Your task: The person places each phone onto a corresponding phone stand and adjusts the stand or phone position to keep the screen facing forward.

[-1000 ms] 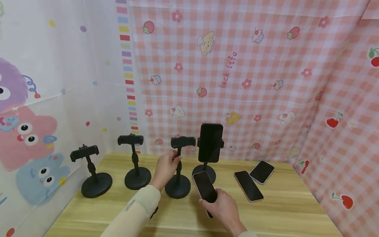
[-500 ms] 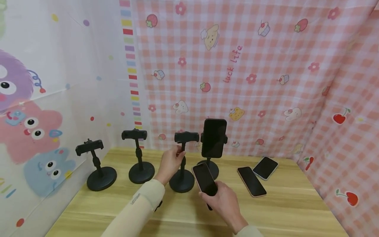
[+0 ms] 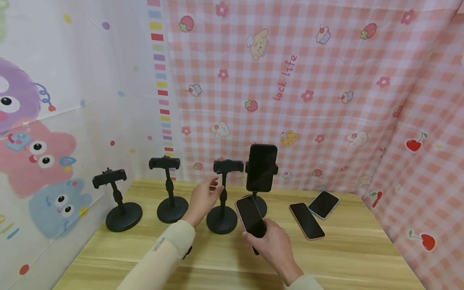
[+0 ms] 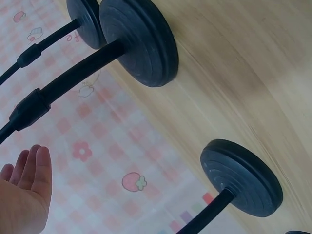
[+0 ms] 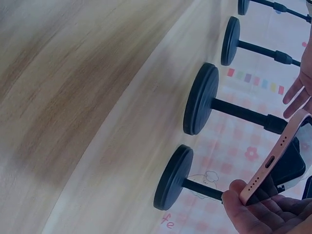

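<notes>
- I see the left hand (image 3: 203,198) has edged leftward off the black round-based stand (image 3: 222,220), fingers loose; contact seems gone, leaving it unheld.
- The right hand (image 3: 273,245) grips the pink-edged, black-screened phone (image 3: 251,215) near it.

The left hand (image 3: 204,198) has drawn back, seemingly off the stand (image 3: 222,220).
</notes>
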Demonstrator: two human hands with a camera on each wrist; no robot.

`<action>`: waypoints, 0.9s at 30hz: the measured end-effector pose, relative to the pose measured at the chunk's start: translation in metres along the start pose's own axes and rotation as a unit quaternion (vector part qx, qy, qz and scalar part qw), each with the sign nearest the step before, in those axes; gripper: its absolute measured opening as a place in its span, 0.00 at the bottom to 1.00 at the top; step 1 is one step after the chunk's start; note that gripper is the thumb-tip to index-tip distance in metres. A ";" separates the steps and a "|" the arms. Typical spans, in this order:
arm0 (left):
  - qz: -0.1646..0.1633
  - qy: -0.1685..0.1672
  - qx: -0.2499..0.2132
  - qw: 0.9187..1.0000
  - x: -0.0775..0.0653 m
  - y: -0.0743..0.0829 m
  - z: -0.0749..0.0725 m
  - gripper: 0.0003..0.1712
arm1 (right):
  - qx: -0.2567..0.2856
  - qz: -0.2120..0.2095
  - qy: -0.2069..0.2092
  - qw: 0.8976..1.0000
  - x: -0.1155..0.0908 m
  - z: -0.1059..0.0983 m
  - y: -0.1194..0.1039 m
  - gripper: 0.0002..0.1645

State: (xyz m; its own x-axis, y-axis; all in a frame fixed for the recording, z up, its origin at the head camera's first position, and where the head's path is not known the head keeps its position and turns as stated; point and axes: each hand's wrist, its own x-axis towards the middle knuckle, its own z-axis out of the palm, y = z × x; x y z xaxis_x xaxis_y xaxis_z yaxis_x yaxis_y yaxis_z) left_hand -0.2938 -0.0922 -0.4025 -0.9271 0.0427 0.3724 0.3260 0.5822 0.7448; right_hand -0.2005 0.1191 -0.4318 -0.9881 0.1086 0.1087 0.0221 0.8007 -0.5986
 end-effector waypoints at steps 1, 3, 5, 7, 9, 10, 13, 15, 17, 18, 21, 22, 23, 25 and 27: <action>-0.003 -0.001 -0.001 1.000 0.000 -0.001 -0.001 0.25 | 0.001 -0.002 0.003 1.000 -0.001 0.000 0.000 0.47; -0.008 -0.002 -0.007 1.000 -0.001 -0.002 -0.004 0.25 | 0.003 -0.011 0.009 1.000 -0.002 -0.001 -0.002 0.47; -0.007 -0.002 -0.011 1.000 -0.002 -0.003 -0.007 0.26 | 0.005 -0.014 0.015 1.000 -0.004 -0.002 -0.004 0.47; 0.000 -0.001 -0.017 1.000 -0.002 -0.003 -0.010 0.26 | 0.009 -0.014 0.018 1.000 -0.005 -0.003 -0.006 0.47; 0.009 0.001 -0.023 1.000 -0.003 -0.003 -0.013 0.27 | 0.012 -0.014 0.020 1.000 -0.006 -0.003 -0.008 0.47; 0.014 0.002 -0.026 1.000 -0.004 -0.002 -0.015 0.27 | 0.013 -0.012 0.021 1.000 -0.007 -0.003 -0.010 0.47; 0.023 0.010 -0.037 0.999 -0.005 0.000 -0.019 0.28 | 0.016 -0.018 0.025 0.999 -0.008 -0.003 -0.012 0.49; 0.033 0.015 -0.044 0.998 -0.006 0.002 -0.021 0.28 | 0.019 -0.021 0.029 0.999 -0.009 -0.004 -0.013 0.50; 0.039 0.018 -0.048 0.998 -0.006 0.004 -0.022 0.27 | 0.023 -0.021 0.030 0.999 -0.010 -0.004 -0.014 0.50; 0.043 0.018 -0.049 0.998 -0.006 0.005 -0.023 0.27 | 0.026 -0.020 0.031 0.999 -0.010 -0.004 -0.015 0.50; 0.053 0.017 -0.052 0.997 -0.008 0.007 -0.027 0.27 | 0.032 -0.019 0.031 0.999 -0.011 -0.005 -0.017 0.50; 0.055 0.017 -0.053 0.997 -0.008 0.008 -0.029 0.27 | 0.034 -0.020 0.032 0.999 -0.011 -0.006 -0.017 0.51; 0.057 0.015 -0.055 0.997 -0.008 0.009 -0.030 0.27 | 0.037 -0.022 0.034 0.999 -0.011 -0.006 -0.018 0.50; 0.060 0.012 -0.058 0.996 -0.009 0.011 -0.033 0.28 | 0.040 -0.026 0.042 0.998 -0.011 -0.006 -0.019 0.49; 0.063 0.012 -0.060 0.996 -0.008 0.013 -0.036 0.28 | 0.045 -0.033 0.052 0.997 -0.012 -0.007 -0.021 0.47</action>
State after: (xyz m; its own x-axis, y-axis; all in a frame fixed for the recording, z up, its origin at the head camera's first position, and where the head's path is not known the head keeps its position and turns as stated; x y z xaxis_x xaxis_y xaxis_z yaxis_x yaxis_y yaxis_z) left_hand -0.2750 -0.1144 -0.3755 -0.8728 0.0889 0.4799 0.4612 0.4723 0.7512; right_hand -0.1881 0.1048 -0.4152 -0.9660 0.1217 0.2280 -0.0599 0.7529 -0.6554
